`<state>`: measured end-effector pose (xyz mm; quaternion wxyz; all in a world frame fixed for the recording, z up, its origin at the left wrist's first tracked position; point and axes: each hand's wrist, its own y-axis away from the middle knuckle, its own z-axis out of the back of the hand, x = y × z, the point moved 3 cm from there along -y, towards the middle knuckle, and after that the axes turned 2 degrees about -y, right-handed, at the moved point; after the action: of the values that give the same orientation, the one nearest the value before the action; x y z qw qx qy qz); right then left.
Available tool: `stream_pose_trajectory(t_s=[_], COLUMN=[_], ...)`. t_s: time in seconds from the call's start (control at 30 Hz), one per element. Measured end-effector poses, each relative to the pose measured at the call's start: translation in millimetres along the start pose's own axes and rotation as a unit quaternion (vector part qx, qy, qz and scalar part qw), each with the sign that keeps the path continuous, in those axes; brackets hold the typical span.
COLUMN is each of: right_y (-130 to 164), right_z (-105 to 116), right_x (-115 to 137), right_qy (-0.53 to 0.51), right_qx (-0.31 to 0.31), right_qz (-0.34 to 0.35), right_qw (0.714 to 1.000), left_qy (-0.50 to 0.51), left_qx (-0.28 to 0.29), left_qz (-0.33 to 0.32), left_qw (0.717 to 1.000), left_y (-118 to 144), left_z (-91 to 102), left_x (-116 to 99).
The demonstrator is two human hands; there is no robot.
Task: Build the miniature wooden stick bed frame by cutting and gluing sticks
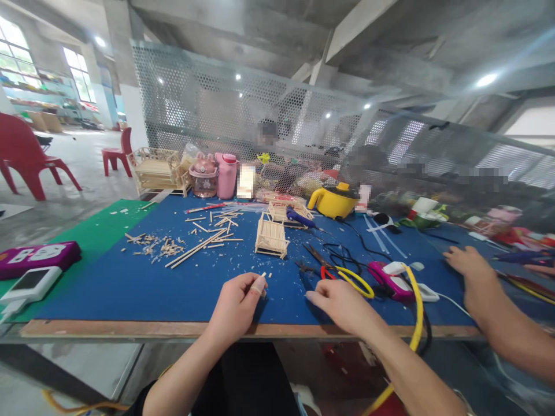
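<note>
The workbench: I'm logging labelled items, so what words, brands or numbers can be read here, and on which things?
Purple case: big white characters, perhaps "88", not surely readable.
White device: screen blank.
Pink bottle, yellow pot: no print visible.
Blurred patches along the mesh screen: unreadable.
Nothing else legible.

L hand [237,301] at bench near edge, fingers curled in, thumb and forefinger pinched tight, taped fingertip up. R hand [340,300] just beside it, palm down, fingers flat pointing left. Both forearms bare, angled in from below.
</note>
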<state>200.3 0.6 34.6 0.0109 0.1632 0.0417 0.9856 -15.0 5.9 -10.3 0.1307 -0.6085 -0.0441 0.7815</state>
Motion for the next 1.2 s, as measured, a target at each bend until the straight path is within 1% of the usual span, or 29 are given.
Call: stream_pose_trajectory(t_s=[0.03,0.07,0.1,0.17,0.2,0.3,0.33,0.37,0.4,0.43,0.47,0.5,0.53,0.57,0.6,0.67,0.7,0.77,0.8,0.83,0.9,0.93,0.97,1.03,1.07,1.1,1.13,1.17,1.2], right_y=[2.0,6.0,11.8,25.8,32.6,45.8,47.2,47.3,46.2,44.4,41.9,39.1,36.2,33.3,30.7,25.8,23.1,17.9,16.0,14.9,16.0,18.1,21.0,27.8,31.3,34.5,37.2,39.1,40.3], right_z=[6.9,13.4,19.0,24.3,23.5,9.5,3.6,-1.8,-6.2,-9.8,-12.6,-15.2,-18.1,-21.1,-23.8,-26.9,-27.0,-24.7,-22.4,-19.5,-12.4,-9.0,-6.1,-1.9,-0.3,0.6,0.7,0.2,-0.9], right_x=[-4.8,-9.4,-12.7,-13.5,-11.1,0.9,4.7,7.5,9.1,9.4,9.1,9.2,10.3,12.8,16.8,26.9,31.6,38.9,40.8,41.2,38.0,34.8,30.9,23.5,21.0,20.1,20.7,22.4,24.6], right_qy=[-0.054,-0.147,-0.248,-0.433,-0.499,-0.636,-0.665,-0.685,-0.694,-0.694,-0.686,-0.679,-0.677,-0.680,-0.687,-0.705,-0.711,-0.714,-0.714,-0.712,-0.696,-0.675,-0.640,-0.521,-0.449,-0.382,-0.327,-0.290,-0.269], right_qx=[0.008,0.016,0.017,0.014,0.011,0.027,0.032,0.033,0.026,0.014,0.005,0.009,0.033,0.076,0.128,0.216,0.236,0.239,0.226,0.207,0.160,0.135,0.109,0.053,0.025,0.003,-0.009,-0.014,-0.012], right_qz=[-0.004,-0.014,-0.022,-0.016,-0.006,0.034,0.052,0.072,0.090,0.102,0.109,0.110,0.109,0.109,0.113,0.131,0.142,0.166,0.177,0.186,0.199,0.200,0.195,0.172,0.162,0.157,0.158,0.165,0.174], right_qw=[0.998,0.989,0.968,0.901,0.866,0.770,0.744,0.724,0.714,0.713,0.719,0.726,0.727,0.721,0.706,0.663,0.647,0.637,0.639,0.644,0.671,0.697,0.735,0.834,0.878,0.911,0.932,0.943,0.947], left_qy=[0.003,0.012,0.028,0.072,0.098,0.155,0.162,0.162,0.154,0.138,0.117,0.096,0.076,0.062,0.053,0.052,0.054,0.057,0.058,0.062,0.068,0.067,0.062,0.048,0.044,0.043,0.044,0.044,0.042], left_qx=[-0.004,-0.013,-0.023,-0.020,0.000,0.114,0.129,0.125,0.108,0.086,0.066,0.055,0.057,0.066,0.079,0.105,0.121,0.153,0.161,0.156,0.110,0.074,0.039,-0.007,-0.019,-0.024,-0.025,-0.025,-0.024], left_qz=[-0.011,-0.029,-0.050,-0.085,-0.094,-0.086,-0.080,-0.077,-0.073,-0.073,-0.076,-0.084,-0.096,-0.111,-0.127,-0.151,-0.158,-0.166,-0.169,-0.168,-0.159,-0.151,-0.144,-0.132,-0.123,-0.114,-0.105,-0.100,-0.099], left_qw=[1.000,0.999,0.998,0.994,0.991,0.977,0.975,0.976,0.979,0.984,0.988,0.990,0.991,0.990,0.987,0.981,0.979,0.973,0.971,0.971,0.979,0.983,0.987,0.990,0.991,0.992,0.993,0.994,0.994], left_y=[0.4,1.1,2.2,5.1,6.5,9.4,9.6,9.3,8.8,8.5,8.5,9.0,10.0,11.4,13.1,16.5,18.1,21.2,22.5,23.3,23.3,22.5,21.4,18.5,16.9,15.2,13.9,12.9,12.3], left_z=[0.5,0.8,0.2,-5.6,-11.3,-34.4,-40.0,-43.3,-44.4,-43.7,-41.8,-39.6,-37.7,-36.2,-35.1,-34.2,-34.4,-35.4,-35.3,-34.4,-30.1,-26.9,-23.8,-18.6,-16.6,-15.1,-13.9,-12.9,-12.2], left_x=[-0.6,-2.1,-4.4,-10.5,-13.7,-21.0,-22.0,-22.2,-21.7,-21.0,-20.4,-20.4,-21.1,-22.3,-24.1,-27.8,-29.4,-31.5,-32.0,-32.0,-30.9,-30.0,-29.2,-28.1,-27.7,-27.2,-26.9,-26.8,-27.0])
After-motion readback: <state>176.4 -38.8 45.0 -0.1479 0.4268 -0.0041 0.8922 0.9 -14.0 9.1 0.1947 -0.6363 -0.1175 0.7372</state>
